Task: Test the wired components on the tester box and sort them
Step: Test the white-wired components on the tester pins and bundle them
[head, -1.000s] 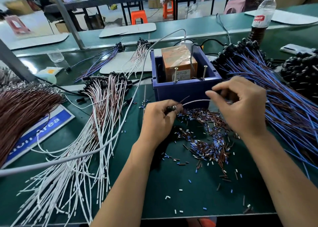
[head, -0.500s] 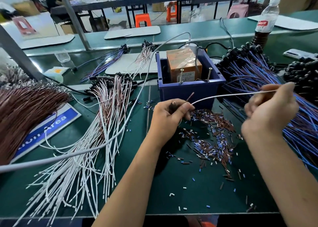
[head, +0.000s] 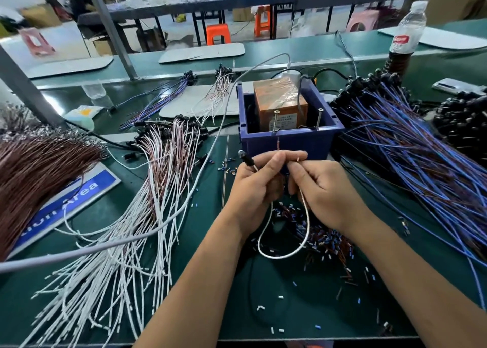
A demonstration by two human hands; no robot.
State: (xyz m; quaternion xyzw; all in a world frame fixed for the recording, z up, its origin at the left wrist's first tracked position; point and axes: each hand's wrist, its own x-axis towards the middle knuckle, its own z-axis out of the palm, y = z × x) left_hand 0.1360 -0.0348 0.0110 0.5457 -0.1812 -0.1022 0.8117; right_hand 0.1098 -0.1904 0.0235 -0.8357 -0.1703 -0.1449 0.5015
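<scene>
On the green bench [head: 184, 308], both hands pinch one wired component: left hand [head: 254, 186] its brown lead, right hand [head: 324, 189] the white. Each tip should meet a separate screw on the tester box [head: 290, 139] just beyond.

A single wide-angle camera, worn on the person's head, looks forward and steeply down across the green tabletop [head: 184, 281], close enough that both forearms rise from the bottom edge of the frame and the hands, left hand [head: 254, 186] and right hand [head: 325, 192], meet near its centre. The tabletop's near edge runs along the bottom of the frame, the blue tester box [head: 290, 142] sits just beyond the hands, and the far edge and the room behind it fill the top. The lens bends straight lines toward the frame's sides; no second view shares the scene.
</scene>
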